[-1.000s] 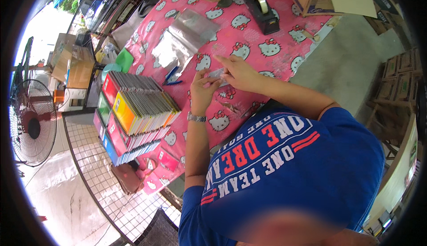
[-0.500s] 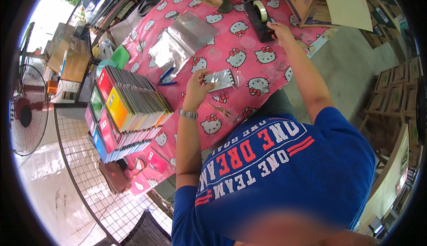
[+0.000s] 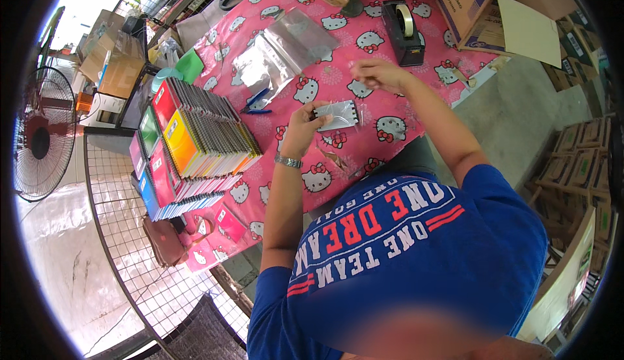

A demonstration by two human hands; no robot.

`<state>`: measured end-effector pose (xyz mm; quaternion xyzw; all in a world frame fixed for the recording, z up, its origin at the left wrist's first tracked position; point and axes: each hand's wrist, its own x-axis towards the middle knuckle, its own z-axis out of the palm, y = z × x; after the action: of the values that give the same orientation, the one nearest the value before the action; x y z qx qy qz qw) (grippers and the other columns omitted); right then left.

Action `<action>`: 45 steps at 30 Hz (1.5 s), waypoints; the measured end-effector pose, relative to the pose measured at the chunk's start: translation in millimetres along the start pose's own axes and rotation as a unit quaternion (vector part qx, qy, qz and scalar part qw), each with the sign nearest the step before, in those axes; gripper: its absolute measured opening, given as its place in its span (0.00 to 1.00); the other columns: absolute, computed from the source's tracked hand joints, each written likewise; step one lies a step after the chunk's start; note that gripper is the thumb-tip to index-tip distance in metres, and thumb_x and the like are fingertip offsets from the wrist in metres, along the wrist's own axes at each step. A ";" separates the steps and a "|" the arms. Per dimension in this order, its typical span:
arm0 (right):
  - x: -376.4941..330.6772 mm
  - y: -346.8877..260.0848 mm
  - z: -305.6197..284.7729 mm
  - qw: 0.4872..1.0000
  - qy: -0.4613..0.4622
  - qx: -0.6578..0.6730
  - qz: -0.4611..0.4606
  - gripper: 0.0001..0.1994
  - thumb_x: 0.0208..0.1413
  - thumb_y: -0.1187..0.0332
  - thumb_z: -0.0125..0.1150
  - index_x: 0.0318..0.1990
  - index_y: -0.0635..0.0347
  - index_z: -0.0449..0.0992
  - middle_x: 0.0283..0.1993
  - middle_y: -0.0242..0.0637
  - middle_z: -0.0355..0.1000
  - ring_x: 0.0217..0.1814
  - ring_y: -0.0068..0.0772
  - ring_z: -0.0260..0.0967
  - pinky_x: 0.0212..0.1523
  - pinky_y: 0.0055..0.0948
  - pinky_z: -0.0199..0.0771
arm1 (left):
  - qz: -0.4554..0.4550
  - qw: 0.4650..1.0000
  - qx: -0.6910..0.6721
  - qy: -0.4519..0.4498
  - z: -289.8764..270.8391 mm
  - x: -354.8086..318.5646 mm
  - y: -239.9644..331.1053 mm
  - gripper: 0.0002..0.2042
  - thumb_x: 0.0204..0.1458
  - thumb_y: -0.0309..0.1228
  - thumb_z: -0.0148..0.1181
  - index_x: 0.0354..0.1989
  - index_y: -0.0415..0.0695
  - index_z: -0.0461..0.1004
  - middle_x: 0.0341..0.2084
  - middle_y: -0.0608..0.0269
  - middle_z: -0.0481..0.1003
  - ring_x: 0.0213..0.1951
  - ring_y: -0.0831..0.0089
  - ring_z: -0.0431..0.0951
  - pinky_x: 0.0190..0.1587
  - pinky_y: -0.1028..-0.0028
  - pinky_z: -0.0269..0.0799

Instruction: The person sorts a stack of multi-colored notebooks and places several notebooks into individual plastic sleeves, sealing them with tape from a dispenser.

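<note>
One small, glossy pad (image 3: 339, 117) is pinched in the left hand (image 3: 301, 129) — thumb across its left end, fingers along the edge behind. The rest of the pad reaches out to the right of that grip, its row of dark rings at the end away from the thumb. Whether it touches the pink cloth (image 3: 335, 77) below, I cannot tell. A watch (image 3: 288, 162) circles the wrist just behind the grip.

Farther out and to the right, the right hand (image 3: 383, 76) hangs apart from the pad, fingers bent close together; they are too small and blurred to tell whether they pinch anything. Left of the left grip lies a blue tool (image 3: 255, 100); beyond the grip, clear sleeves (image 3: 276, 54) lie on the cloth. Past the tool, to the left, notebooks (image 3: 208, 129) stand stacked, with a pink booklet (image 3: 231, 223) nearer the body. Past the right hand sits a black dispenser (image 3: 411, 55) with a tape roll (image 3: 407, 20), then an open carton (image 3: 465, 15). Farthest left of the grip — well apart from the cloth — is a fan (image 3: 42, 139).
</note>
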<state>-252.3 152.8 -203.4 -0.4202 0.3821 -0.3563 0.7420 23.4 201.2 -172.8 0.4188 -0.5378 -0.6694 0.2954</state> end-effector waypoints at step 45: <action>-50.2 -11.0 114.7 0.829 0.193 -0.481 -0.212 0.24 0.54 0.58 0.57 0.55 0.61 0.68 0.51 0.47 0.69 0.49 0.38 0.70 0.48 0.37 0.69 | 0.101 0.934 0.221 0.261 21.9 -31.3 -9.2 0.17 0.53 0.31 0.60 0.48 0.35 0.70 0.36 0.56 0.75 0.37 0.71 0.76 0.39 0.74 0.71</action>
<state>-178.0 231.5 -139.4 -0.7169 0.5422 -0.3502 0.2634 19.5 240.2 -172.6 0.5773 -0.6151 -0.3674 0.3917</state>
